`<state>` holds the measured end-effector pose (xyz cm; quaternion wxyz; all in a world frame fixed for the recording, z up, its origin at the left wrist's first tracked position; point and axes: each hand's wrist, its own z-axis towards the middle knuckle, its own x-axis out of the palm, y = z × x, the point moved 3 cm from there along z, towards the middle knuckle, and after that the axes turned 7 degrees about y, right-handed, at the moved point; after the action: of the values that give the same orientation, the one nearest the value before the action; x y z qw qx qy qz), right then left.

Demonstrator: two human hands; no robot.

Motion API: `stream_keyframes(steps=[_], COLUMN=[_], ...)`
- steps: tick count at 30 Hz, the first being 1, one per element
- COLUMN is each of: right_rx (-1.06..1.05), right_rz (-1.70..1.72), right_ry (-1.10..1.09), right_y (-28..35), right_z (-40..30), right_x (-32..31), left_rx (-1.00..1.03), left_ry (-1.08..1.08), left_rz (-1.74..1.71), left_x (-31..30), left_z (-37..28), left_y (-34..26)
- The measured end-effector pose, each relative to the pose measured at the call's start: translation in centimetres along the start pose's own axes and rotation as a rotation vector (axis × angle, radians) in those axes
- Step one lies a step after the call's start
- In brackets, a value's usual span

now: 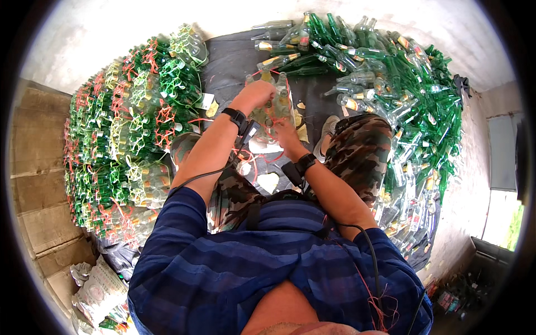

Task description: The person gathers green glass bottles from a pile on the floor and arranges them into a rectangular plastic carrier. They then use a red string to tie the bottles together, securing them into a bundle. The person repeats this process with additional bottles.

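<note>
A cluster of several clear glass bottles (282, 104) stands upright between my knees, with a thin red plastic strap (272, 72) running around and among the necks. My left hand (260, 94) is over the left side of the cluster, its fingers curled down among the necks. What those fingers hold is hidden behind the hand. At the near right side, my right hand (286, 132) has its fingertips closed on red strap beside a bottle neck. A white flat board or sheet (264, 147) shows under the near side of the bottles.
Tied bundles of bottles (138, 96) are stacked on my left. Loose green and clear bottles (389, 75) lie heaped from the far side around to my right. Loose red strap (251, 159) and yellowish scraps (268, 182) lie on the dark floor sheet (228, 54). Cables hang from both wrists.
</note>
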<state>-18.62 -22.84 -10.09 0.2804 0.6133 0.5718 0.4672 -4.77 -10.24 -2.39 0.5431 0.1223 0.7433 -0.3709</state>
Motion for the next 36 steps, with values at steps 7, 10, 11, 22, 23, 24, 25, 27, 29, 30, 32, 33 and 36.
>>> stream_keyframes(steps=[7,10,11,22,23,24,25,27,29,30,32,33,36], right_rx=[0.049,-0.129,-0.224,-0.154,-0.155,-0.155,-0.135,-0.095,-0.049,-0.034,-0.039,-0.064,-0.122], right_rz=[-0.262,-0.634,-0.755,-0.933,-0.926,-0.919,-0.909,-0.891,-0.868,-0.842,-0.803,-0.803,-0.757], right_ry=[-0.076,-0.092,-0.086,-0.058,-0.061,-0.06,-0.061,-0.063,-0.075,-0.06,-0.04,-0.057,-0.1], right_y=[-0.3,-0.1,0.3,1.8,1.6,1.7,1.8,2.1,2.1,2.6,2.6,2.4,1.6], right_z=[0.2,0.3,-0.3,-1.8,-1.6,-1.6,-1.5,-1.4,-1.1,-1.5,-1.7,-1.6,-1.2], right_x=[-0.8,-0.9,-0.9,-0.9,-1.1,-1.0,-1.1,-1.2,-1.4,-1.2,-1.0,-1.1,-1.4], left_rx=[-0.127,-0.152,-0.147,-0.186,-0.181,-0.179,-0.178,-0.178,-0.136,-0.12,-0.194,-0.228,-0.335], left_ry=[0.076,0.107,0.11,-0.043,-0.056,-0.069,-0.077,-0.097,-0.194,-0.242,-0.218,-0.207,-0.201], left_rz=[-0.066,-0.112,-0.112,0.058,0.05,0.041,0.009,-0.055,-0.036,-0.028,-0.044,-0.051,-0.074], left_x=[-0.1,0.5,0.7,-2.2,-3.0,-3.2,-3.0,-2.4,-0.2,1.1,3.4,3.8,4.8], left_z=[0.2,0.3,0.2,-3.4,-4.2,-5.0,-5.9,-7.8,-9.4,-9.9,-10.2,-10.1,-9.9], left_y=[0.0,0.8,1.2,-2.8,-3.7,-4.1,-4.7,-6.2,-7.6,-8.0,-8.1,-8.5,-9.2])
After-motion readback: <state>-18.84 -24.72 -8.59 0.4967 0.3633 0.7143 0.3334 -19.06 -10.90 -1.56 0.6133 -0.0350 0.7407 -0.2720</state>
